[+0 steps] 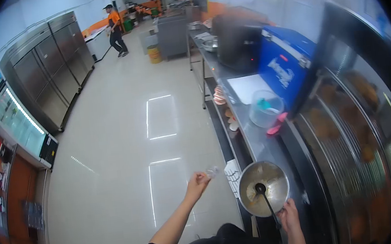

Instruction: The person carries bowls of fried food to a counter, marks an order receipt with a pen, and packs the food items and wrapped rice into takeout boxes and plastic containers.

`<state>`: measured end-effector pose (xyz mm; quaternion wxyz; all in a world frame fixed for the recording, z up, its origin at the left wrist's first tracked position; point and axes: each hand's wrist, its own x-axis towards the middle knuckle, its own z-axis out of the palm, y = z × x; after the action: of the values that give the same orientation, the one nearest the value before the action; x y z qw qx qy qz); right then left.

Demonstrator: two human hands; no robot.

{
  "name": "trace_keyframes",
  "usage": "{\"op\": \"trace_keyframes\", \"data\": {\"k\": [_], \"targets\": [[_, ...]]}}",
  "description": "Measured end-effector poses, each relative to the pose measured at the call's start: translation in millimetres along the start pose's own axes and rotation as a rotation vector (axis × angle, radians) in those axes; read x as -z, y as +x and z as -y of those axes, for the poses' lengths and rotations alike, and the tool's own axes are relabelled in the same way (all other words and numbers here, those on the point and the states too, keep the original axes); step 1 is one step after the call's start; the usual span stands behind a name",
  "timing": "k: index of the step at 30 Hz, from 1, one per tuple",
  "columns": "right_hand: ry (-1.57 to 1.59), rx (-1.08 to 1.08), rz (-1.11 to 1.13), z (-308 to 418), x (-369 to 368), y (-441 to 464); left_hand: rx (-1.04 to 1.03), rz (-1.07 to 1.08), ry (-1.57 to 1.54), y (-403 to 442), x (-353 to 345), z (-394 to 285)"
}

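Note:
My left hand [197,186] is raised over the floor, its fingers closed on a small clear plastic piece [213,171], perhaps a lid or cup; its exact kind is unclear. At the lower right, my right hand [289,215] grips the rim of a metal mixing bowl [281,174]. A little pale, yellowish food coats the inside of the bowl. Resting in it is a black ladle [260,188], its handle leaning over the rim towards me near my right hand. Beside the bowl, on its left, is a white striped cloth [232,173].
Along the right runs a steel counter [247,138] with a clear plastic tub [267,114], a pink item [277,124] and a blue cooler box [282,65]. A glass display warmer [349,129] holds fried food. Fridges [46,66] line the left wall. Farther off, a person [115,30] stands.

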<state>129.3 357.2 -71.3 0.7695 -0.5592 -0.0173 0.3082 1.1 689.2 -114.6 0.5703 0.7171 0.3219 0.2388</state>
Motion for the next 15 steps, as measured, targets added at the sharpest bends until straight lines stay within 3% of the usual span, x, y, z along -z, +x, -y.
{"op": "trace_keyframes", "data": {"k": [3,6,7,8,9,10,11,12,13,14,15], "targets": [[0.002,-0.062,0.111,1,-55,85,0.098,-0.154,-0.208,67,63,45],[0.027,-0.089,0.225,-9,-110,175,0.135,-0.353,-0.165,122,159,121],[0.034,-0.09,0.263,-9,-132,203,0.131,-0.42,0.012,126,192,116],[0.044,-0.114,0.254,-6,-156,228,0.118,-0.542,0.241,137,232,177],[0.036,-0.121,0.269,-5,-177,257,0.105,-0.66,0.232,128,247,151],[0.031,-0.129,0.282,-6,-198,289,0.315,-0.688,0.197,124,275,171],[0.027,-0.147,0.293,-10,-218,321,0.338,-0.861,0.043,110,289,191],[0.039,-0.133,0.355,-17,-234,357,0.428,-0.902,-0.005,88,301,198],[0.029,-0.158,0.352,-16,-258,383,0.474,-1.162,0.31,61,318,273],[0.016,-0.175,0.352,-12,-287,414,0.38,-1.03,-0.119,33,327,290],[0.001,-0.182,0.354,-8,-314,445,0.179,-1.053,-0.176,19,328,300]]}}
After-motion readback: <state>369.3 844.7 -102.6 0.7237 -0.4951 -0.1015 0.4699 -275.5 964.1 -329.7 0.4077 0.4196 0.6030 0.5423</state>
